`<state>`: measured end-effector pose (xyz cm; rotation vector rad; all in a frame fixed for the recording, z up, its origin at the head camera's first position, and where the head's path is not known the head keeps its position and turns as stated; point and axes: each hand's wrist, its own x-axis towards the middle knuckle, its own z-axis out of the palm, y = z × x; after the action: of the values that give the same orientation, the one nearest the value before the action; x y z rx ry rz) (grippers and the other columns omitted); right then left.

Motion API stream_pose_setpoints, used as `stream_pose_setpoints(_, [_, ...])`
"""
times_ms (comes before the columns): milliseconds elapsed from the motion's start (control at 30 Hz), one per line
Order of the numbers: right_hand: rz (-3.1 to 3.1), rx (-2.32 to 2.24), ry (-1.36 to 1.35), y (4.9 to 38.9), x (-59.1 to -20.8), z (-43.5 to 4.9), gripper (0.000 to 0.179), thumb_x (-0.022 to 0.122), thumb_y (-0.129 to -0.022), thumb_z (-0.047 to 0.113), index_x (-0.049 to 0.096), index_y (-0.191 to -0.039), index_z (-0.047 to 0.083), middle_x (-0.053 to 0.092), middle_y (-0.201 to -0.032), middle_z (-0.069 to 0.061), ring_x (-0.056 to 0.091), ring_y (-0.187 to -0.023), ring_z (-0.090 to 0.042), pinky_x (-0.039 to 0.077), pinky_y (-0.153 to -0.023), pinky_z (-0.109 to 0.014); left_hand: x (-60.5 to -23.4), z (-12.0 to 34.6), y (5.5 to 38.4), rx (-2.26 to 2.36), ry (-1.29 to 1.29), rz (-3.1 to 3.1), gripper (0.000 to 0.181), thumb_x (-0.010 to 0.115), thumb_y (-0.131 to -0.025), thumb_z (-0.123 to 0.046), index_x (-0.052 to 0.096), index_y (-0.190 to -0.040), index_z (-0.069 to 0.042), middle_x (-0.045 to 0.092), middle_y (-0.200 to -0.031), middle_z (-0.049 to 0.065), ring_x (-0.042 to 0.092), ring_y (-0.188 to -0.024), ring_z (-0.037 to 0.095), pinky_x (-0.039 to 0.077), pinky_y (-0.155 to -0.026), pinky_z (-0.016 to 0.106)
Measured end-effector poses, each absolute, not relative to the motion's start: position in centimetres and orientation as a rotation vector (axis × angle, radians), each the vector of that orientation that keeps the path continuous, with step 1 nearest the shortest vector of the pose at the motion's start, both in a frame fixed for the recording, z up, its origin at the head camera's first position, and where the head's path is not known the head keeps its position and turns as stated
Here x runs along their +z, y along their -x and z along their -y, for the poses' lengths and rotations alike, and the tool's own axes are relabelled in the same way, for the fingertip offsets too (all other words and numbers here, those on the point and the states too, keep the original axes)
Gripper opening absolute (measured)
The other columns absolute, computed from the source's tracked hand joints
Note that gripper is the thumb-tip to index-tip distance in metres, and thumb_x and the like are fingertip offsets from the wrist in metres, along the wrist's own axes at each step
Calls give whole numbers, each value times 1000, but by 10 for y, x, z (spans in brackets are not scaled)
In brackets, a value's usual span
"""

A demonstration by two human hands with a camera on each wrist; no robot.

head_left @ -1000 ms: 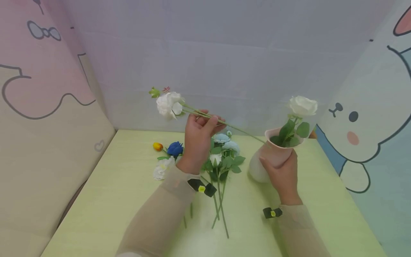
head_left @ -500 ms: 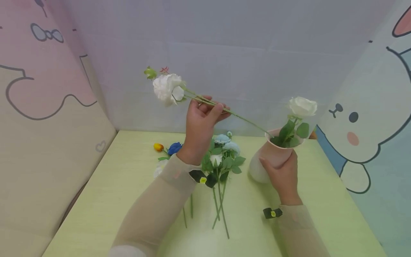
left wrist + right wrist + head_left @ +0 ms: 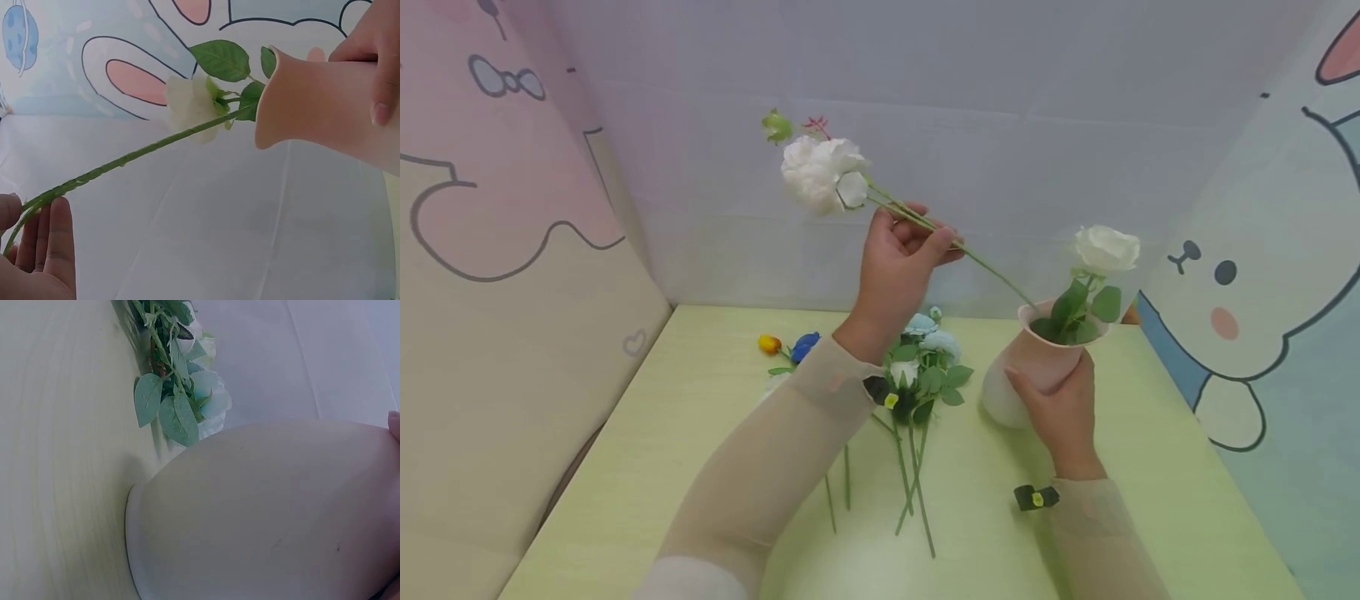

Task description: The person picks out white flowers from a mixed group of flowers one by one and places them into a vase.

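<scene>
A: Starting at the left of the table [image 3: 655, 467]?
B: One tulip [image 3: 769, 344], with one blue flower [image 3: 806, 346] at three o'clock from it. One white flower [image 3: 776, 382] at six, mostly behind the sleeve [image 3: 790, 450].
A: And the left hand [image 3: 898, 258]?
B: Thumb and fingers pinch the stem of the spray [image 3: 823, 175], raised at ten o'clock from the vase [image 3: 1037, 364]. It carries one green bud [image 3: 777, 126] and one red sprig [image 3: 816, 125].
A: Its lower end?
B: At the vase's mouth, about ten o'clock on the rim. How deep, I can't tell.
A: Below that hand?
B: A bunch [image 3: 936, 377], nine o'clock from the vase: two pale-blue blooms, one white.
A: How many vases?
B: One, tilted in the left wrist view. One rose [image 3: 1107, 248] stands in it, leaves crowding the mouth.
A: The right hand [image 3: 1063, 408]?
B: Wrapped round the vase near six o'clock, gripping it.
</scene>
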<state>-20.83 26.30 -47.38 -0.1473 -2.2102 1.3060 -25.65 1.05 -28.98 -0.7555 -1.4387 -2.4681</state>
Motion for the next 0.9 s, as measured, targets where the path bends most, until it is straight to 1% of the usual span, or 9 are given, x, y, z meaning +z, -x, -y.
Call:
stream_pose_setpoints(100, [2218, 1300, 152, 208, -474, -263, 105, 93, -76, 33, 30, -154, 1, 45, -145, -18, 48, -126, -30, 38, -106, -52, -291, -15, 258, -2457, 763, 1486, 32, 65, -98, 5, 44, -121, -3, 61, -102, 14, 70, -94, 27, 59, -90, 45])
stream_pose_setpoints(233, [2228, 1301, 154, 208, -474, -263, 106, 92, -77, 34, 28, -155, 1, 44, -146, -20, 47, -128, -31, 38, -107, -54, -290, -21, 259, -2430, 774, 1540, 32, 65, -98, 5, 44, -121, -3, 61, -102, 15, 70, -95, 30, 59, -89, 44])
stream_pose_setpoints(333, [2222, 1317, 144, 208, -473, -263, 106, 92, -77, 35, 28, -156, 2, 44, -147, -18, 48, -128, -30, 38, -107, -53, -287, -28, 260, -2390, 788, 1603, 33, 65, -98, 4, 44, -124, -2, 62, -104, 17, 69, -95, 33, 59, -88, 42])
stream_pose_setpoints(533, [2211, 1328, 130, 208, -474, -263, 106, 92, -78, 33, 28, -157, 5, 45, -146, -17, 48, -126, -30, 38, -106, -54, -283, -38, 260, -2274, 801, 1766, 37, 68, -98, 0, 45, -127, 0, 65, -106, 17, 68, -93, 29, 60, -86, 35])
stream_pose_setpoints(767, [2209, 1356, 133, 208, -473, -263, 105, 91, -78, 34, 28, -156, 5, 45, -146, -15, 49, -126, -28, 39, -106, -52, -291, -47, 264, -2219, 812, 1879, 35, 67, -100, -5, 45, -127, -5, 66, -105, 12, 69, -90, 24, 59, -85, 32])
stream_pose_setpoints(900, [2216, 1345, 122, 209, -474, -263, 104, 91, -79, 33, 28, -157, 6, 44, -147, -14, 48, -128, -28, 37, -108, -52, -299, -52, 264, -2215, 801, 1919, 33, 66, -100, -5, 46, -126, -6, 67, -104, 11, 69, -91, 23, 59, -85, 31])
